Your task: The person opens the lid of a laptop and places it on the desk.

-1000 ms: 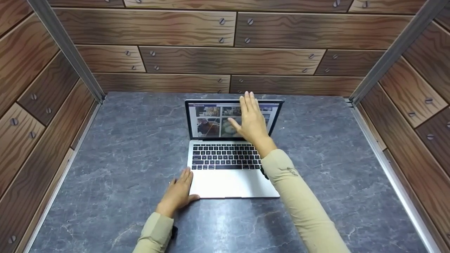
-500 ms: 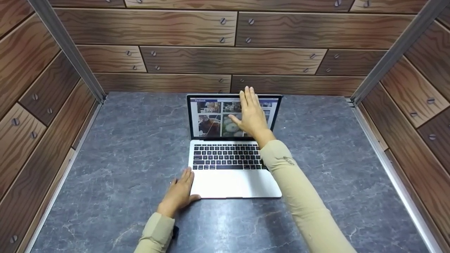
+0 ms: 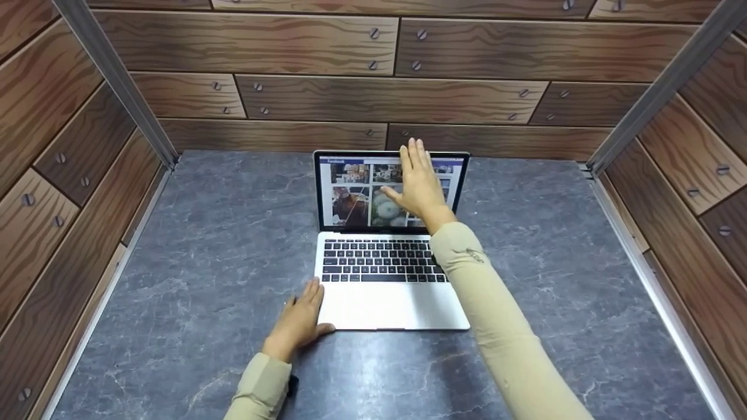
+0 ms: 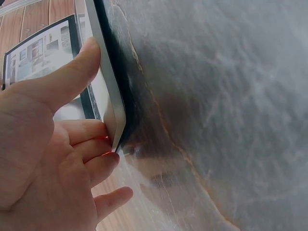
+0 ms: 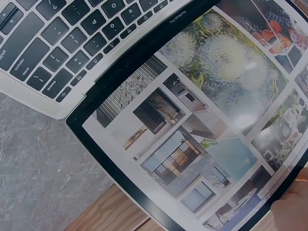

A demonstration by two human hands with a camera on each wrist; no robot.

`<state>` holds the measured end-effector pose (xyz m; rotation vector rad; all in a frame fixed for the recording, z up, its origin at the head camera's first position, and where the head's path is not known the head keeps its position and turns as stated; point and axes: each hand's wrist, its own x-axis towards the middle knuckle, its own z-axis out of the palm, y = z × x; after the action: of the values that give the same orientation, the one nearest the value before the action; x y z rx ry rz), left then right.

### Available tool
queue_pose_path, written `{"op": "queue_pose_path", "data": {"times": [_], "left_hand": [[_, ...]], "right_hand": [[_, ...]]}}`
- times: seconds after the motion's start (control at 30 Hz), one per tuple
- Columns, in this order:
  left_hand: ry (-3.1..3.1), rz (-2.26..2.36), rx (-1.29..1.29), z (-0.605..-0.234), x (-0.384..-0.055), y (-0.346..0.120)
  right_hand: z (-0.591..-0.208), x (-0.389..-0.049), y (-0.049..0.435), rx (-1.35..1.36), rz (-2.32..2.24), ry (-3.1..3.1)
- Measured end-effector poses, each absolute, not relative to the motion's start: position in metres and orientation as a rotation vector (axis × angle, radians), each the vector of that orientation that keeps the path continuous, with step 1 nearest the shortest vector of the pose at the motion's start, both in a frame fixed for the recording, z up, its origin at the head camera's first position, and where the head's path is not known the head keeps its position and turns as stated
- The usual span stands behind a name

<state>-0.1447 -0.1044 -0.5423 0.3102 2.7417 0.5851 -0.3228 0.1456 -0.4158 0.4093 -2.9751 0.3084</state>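
A silver laptop (image 3: pixel 382 306) stands unfolded on the table, its lit screen (image 3: pixel 350 204) showing a page of photos. My left hand (image 3: pixel 299 321) rests against the left front corner. The left wrist view shows its thumb (image 4: pixel 79 70) on the front edge and the fingers along the side. With fingers stretched straight, my right hand (image 3: pixel 419 189) lies across the right part of the screen, fingertips past the lid's top edge. In the right wrist view only a bit of this hand (image 5: pixel 291 207) shows at the screen's edge; its fingertips are out of view there.
The table (image 3: pixel 222 245) has a dark grey marbled top. A wood-patterned wall (image 3: pixel 327 96) rises behind the laptop, with similar panels left and right. Metal posts (image 3: pixel 114 81) stand at the back corners, and pale metal strips edge the sides.
The screen has tilted farther back, away from the person, and my right hand has moved up and away along with it. My left hand has kept its place at the corner.
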Motion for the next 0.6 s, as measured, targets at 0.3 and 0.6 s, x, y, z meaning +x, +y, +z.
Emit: {"op": "queue_pose_path", "data": {"times": [0.3, 0.6], "left_hand": [[2.763, 0.601, 0.344, -0.544, -0.143, -0.105], [2.767, 0.613, 0.343, -0.545, -0.144, -0.106]], "right_hand": [[-0.416, -0.328, 0.148, 0.412, 0.276, -3.003], [-0.412, -0.334, 0.148, 0.421, 0.21, -3.051]]}}
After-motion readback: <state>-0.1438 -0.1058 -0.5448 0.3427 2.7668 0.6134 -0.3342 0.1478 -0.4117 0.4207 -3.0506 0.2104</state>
